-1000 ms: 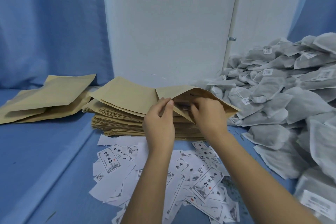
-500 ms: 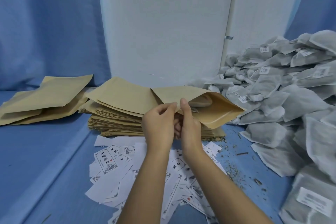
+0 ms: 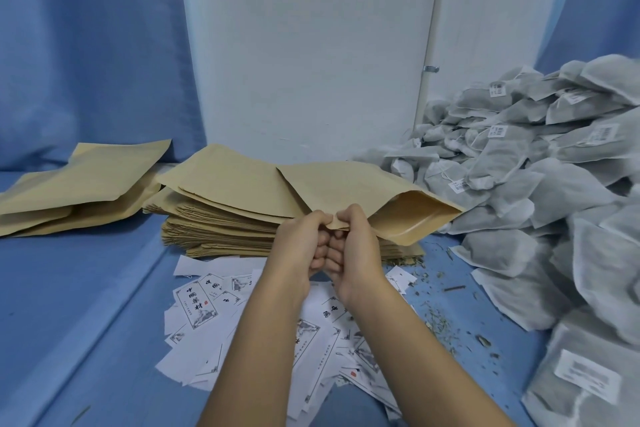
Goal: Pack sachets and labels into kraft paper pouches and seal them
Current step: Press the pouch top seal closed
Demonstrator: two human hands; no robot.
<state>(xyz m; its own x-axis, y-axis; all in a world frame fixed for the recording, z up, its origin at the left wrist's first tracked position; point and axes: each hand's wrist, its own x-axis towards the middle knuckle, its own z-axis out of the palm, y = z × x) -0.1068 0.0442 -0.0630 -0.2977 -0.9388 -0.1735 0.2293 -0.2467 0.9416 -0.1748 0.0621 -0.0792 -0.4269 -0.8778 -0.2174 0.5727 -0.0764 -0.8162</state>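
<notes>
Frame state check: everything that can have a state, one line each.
held pouch: held above the pouch stack, mouth gaping at right, pinched together at left.
left hand: pinches the held pouch's mouth edge.
right hand: pinches the same edge, against the left hand.
pouch stack: flat, piled.
left pouches: lying flat; sealed or not, cannot tell.
labels: loose, scattered below the hands.
sachets: closed, heaped at right.

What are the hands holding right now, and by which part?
The left hand and right hand both pinch one kraft paper pouch at the near end of its mouth, which gapes open to the right.
</notes>
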